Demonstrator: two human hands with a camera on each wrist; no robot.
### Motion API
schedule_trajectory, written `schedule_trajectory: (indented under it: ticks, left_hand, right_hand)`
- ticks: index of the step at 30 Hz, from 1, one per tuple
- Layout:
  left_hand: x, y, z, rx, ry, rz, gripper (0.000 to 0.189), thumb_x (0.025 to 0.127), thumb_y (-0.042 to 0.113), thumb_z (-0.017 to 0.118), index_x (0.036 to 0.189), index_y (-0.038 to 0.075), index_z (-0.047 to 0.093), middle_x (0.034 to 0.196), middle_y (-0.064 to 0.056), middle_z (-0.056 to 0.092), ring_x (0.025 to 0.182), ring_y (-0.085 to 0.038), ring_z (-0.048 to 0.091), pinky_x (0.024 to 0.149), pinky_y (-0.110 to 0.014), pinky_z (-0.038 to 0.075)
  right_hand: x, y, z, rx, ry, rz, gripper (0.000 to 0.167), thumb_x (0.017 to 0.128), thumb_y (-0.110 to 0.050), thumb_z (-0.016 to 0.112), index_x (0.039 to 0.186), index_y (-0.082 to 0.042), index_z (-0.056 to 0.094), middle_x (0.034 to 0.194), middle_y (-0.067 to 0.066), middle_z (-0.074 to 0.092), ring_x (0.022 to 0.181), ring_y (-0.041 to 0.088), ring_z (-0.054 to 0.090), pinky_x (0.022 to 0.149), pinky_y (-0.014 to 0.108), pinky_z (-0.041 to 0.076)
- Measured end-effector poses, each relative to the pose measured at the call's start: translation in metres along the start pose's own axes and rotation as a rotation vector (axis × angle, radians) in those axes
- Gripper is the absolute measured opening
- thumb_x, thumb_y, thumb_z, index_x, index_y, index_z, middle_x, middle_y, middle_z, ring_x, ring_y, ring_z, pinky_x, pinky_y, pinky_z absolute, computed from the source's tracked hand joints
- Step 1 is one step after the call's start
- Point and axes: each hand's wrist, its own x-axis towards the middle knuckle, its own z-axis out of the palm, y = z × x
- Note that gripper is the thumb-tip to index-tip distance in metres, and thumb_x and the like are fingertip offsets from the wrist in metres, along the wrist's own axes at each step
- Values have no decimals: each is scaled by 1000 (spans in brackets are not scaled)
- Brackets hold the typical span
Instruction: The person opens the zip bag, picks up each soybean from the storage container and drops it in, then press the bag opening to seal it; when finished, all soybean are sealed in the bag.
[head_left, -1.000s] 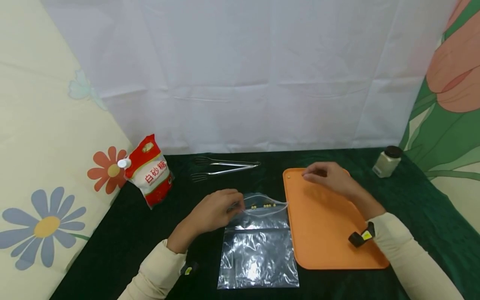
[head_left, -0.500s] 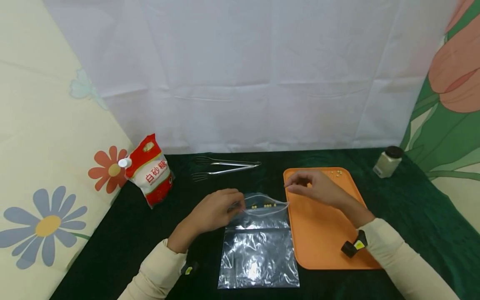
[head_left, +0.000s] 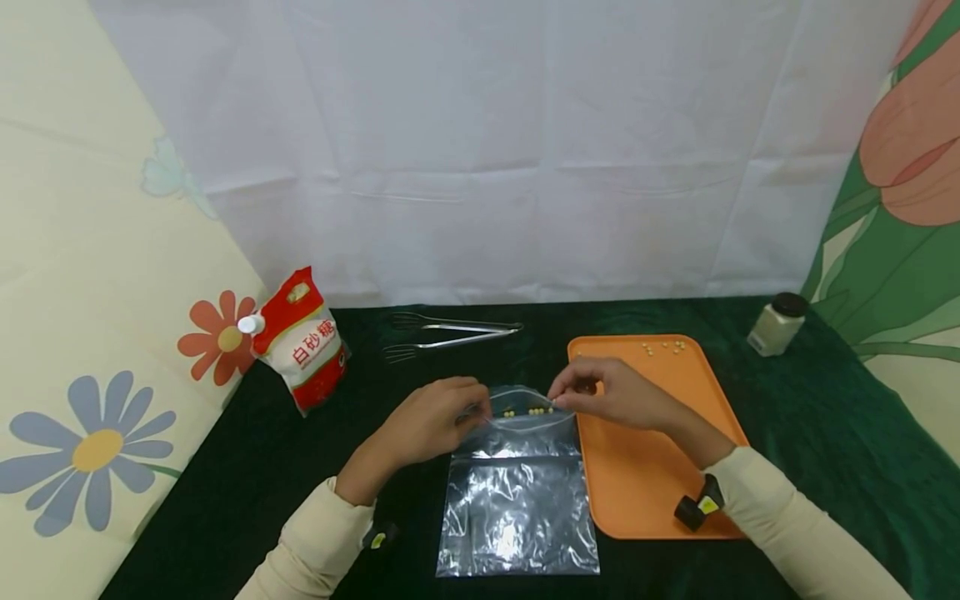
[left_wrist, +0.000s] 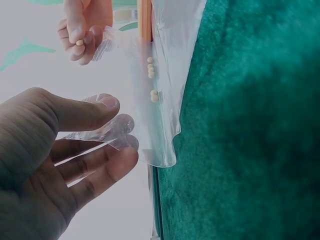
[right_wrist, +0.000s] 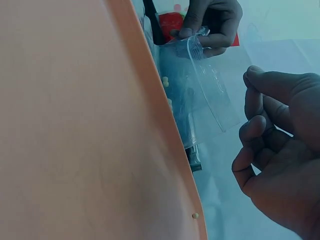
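A clear zip bag lies flat with its mouth parted at the far end. Several pale yellow soybeans show inside, near that mouth. My left hand pinches the left edge of the opening between thumb and fingers, as the left wrist view also shows. Over the bag's right corner hovers my right hand, thumb and index finger pinching a single soybean. On the orange tray beside the bag, several more soybeans lie along the far edge.
Metal tongs rest behind the bag. A red and white sugar pouch with a white cap stands at the left. At the back right is a small jar with a dark lid. Dark green cloth covers the table.
My right hand has moved left and nearer, from above the tray's far edge to the bag's mouth, uncovering soybeans on the tray. My left hand has kept its hold on the bag.
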Motion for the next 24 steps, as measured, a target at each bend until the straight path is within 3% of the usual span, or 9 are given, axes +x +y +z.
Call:
schedule_trajectory:
  ticks: [7,15,19,24]
  left_hand:
    - [0,0,0,-7,0,1,14,90,12,74,98,22,68,100,14,61,80,-3,55,67,-23,50]
    - [0,0,0,-2,-5,0,14,90,12,74,98,21,68,100,14,61,80,-3,55,66,-22,50]
    - [0,0,0,0,-9,-6,15,89,12,74,99,22,68,100,14,61,80,-2,55,66,-22,50]
    - [0,0,0,0,-16,-15,15,90,13,74,99,23,68,101,14,61,81,-2,55,67,-22,50]
  right_hand:
    - [0,0,0,-1,2,41,13,99,-32,65,110,-29,70,99,-7,68,81,19,56,69,31,48]
    - [-2,-3,-6,-20,25,55,18,99,-35,64,113,-26,71,98,-6,67,80,19,55,68,32,47]
    - [-4,-1,-14,-55,80,44,15,99,-34,64,111,-28,71,96,-6,66,78,19,55,67,33,46]
    - [-8,1,-28,-149,206,62,17,99,-35,64,110,-24,71,93,-6,64,79,18,54,68,34,46]
